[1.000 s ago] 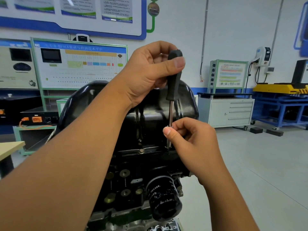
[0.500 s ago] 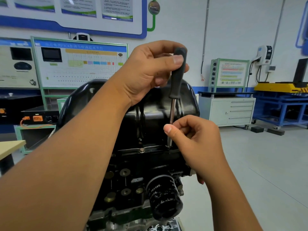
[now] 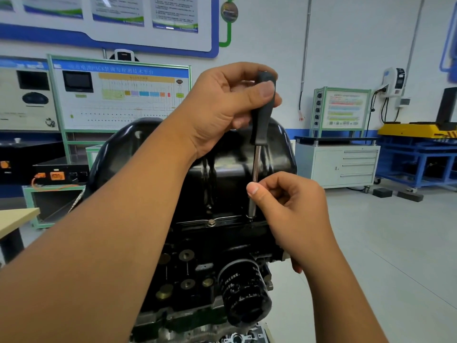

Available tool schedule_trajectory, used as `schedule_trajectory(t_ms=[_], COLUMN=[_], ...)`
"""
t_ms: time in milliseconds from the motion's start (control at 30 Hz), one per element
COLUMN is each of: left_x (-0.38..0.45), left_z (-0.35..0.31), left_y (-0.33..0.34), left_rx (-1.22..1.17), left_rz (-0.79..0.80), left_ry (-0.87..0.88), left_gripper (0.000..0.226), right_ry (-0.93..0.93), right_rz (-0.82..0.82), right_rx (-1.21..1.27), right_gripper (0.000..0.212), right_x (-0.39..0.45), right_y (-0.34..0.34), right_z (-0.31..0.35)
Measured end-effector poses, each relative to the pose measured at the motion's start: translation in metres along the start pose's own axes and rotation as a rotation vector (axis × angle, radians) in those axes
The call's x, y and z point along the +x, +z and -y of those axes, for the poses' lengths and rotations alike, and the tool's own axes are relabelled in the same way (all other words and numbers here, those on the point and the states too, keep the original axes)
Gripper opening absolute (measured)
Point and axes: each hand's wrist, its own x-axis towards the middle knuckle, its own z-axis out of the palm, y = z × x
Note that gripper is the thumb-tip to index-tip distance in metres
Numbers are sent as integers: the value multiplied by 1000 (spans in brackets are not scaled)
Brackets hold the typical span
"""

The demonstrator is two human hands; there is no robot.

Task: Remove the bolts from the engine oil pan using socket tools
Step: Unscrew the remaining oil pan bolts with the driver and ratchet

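The left hand (image 3: 222,105) gripped the socket driver (image 3: 262,112), its handle turned slightly since a moment earlier. The right hand (image 3: 291,209) pinched the shaft steady on an oil pan (image 3: 222,174) flange bolt, apparently loosening it.

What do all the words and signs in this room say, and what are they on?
Blue header strip of the big white training board: Chinese characters around the letters "PACK"; the characters are too blurred to quote.
Black cylindrical oil filter: white Chinese print, too small to read.
Wall posters: blurred.
Small green-framed panel: blurred.

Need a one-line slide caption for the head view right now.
Left hand grips the socket driver handle while right hand steadies its shaft on an oil pan flange bolt.
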Motion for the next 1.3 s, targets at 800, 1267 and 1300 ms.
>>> schedule_trajectory(t_ms=[800,1267,1300], left_x=[0,0,0], left_z=[-3,-2,-3], left_y=[-1,-2,-4], left_rx=[4,-43,-70], left_rz=[21,27,24], left_ry=[-39,-51,-59], left_gripper=[22,20,20], right_ry=[5,-8,-8], right_rz=[-53,-59,-53], right_rx=[36,45,41], right_gripper=[24,23,21], right_x=[-3,-4,-4], right_y=[5,6,6], right_z=[-3,-4,-4])
